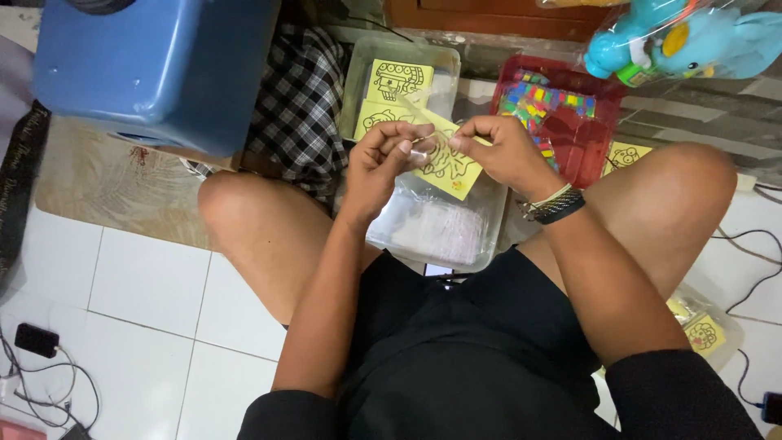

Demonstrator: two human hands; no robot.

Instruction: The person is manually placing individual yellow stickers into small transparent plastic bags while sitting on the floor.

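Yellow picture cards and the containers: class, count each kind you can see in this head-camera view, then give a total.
Yellow picture cards: 5 – one held in both hands, two in the clear tub, one by the red tray, one bagged near the right leg.
Clear tubs: 1
Red trays: 1
Total: 7

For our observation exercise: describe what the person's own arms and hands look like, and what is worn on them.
Both arms are bare from hand to upper arm, where black sleeves begin. The right hand has bracelets at the wrist: dark braided bands and a pale cord. The left hand wears nothing; no rings show.
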